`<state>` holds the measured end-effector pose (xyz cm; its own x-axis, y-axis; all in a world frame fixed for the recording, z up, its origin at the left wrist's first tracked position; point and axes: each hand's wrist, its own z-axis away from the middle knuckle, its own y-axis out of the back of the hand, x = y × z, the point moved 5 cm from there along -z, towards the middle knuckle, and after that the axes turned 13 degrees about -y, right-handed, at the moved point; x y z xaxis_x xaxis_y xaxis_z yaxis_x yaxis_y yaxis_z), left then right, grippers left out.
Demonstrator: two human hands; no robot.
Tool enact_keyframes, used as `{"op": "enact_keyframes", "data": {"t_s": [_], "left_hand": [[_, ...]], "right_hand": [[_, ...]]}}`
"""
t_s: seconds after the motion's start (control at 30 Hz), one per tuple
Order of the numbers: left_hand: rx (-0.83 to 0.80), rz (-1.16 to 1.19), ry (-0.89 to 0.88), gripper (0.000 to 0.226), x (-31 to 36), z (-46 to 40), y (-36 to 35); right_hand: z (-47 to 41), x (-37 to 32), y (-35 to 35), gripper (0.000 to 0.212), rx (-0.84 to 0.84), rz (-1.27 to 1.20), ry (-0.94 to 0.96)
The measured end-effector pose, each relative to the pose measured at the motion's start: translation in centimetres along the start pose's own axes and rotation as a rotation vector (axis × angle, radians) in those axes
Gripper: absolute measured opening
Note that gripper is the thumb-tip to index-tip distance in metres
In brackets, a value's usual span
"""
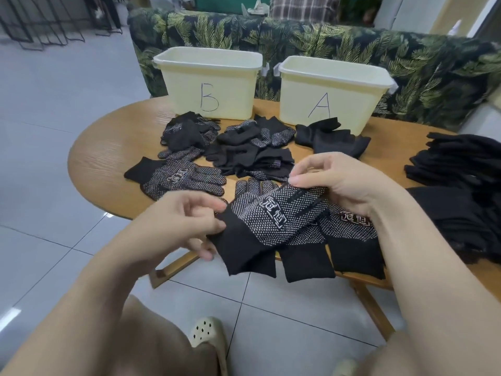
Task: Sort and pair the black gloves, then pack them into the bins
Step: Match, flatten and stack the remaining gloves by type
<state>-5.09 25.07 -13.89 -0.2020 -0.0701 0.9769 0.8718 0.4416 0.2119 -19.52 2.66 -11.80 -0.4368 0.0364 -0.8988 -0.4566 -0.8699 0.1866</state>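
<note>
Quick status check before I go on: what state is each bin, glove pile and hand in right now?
Bin B: upright on the table, inside not visible.
Bin A: upright, inside not visible.
Dotted glove: held up, dots facing the camera.
Left hand: pinches the glove's cuff.
Right hand: pinches the glove's finger end.
Middle pile: loose, unsorted.
Dotted pair at left: lying flat.
Plain stack at right: piled on the table.

The plain black glove stack (466, 169) is cut off by the right edge; both bins' insides are hidden.
</note>
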Motion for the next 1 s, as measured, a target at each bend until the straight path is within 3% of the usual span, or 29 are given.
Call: {"op": "enact_keyframes", "data": {"t_s": [0.07,0.13,0.3,0.53,0.67,0.73,0.87,0.93,1.0], "left_hand": [[-0.043,-0.036,0.058,0.01,-0.5,0.8,-0.4],[-0.095,-0.028,0.097,0.025,-0.9,1.4,-0.8],[-0.139,-0.093,0.12,0.026,-1.4,2.2,-1.7],[-0.169,-0.162,0.201,0.017,-2.7,2.1,-1.1],[-0.119,-0.29,0.265,0.035,-3.1,2.1,0.4],[0.052,-0.444,0.211,0.044,-2.7,1.9,2.7],[0.666,-0.629,0.0,0.03,-2.0,0.0,9.6],[0.773,-0.628,-0.008,0.025,-2.8,-2.2,12.3],[0.745,-0.675,0.082,0.049,-4.0,-4.7,14.5]], "right_hand": [[-0.7,-0.7,-0.4,0.019,0.119,0.193,0.034],[-1.2,-1.5,-1.0,0.015,0.168,0.317,0.059],[-2.3,-3.5,-2.8,0.015,0.145,0.373,0.194],[-4.5,-3.3,-4.4,0.017,0.198,0.548,0.16],[-5.1,-2.7,-4.8,0.021,0.286,0.622,0.149],[-5.1,-2.9,-5.1,0.023,0.332,0.65,0.18],[-4.1,-3.5,-6.4,0.022,0.423,0.685,0.295],[-3.4,-3.8,-7.3,0.022,0.471,0.721,0.372],[-2.7,-3.8,-8.4,0.022,0.484,0.716,0.444]]}}
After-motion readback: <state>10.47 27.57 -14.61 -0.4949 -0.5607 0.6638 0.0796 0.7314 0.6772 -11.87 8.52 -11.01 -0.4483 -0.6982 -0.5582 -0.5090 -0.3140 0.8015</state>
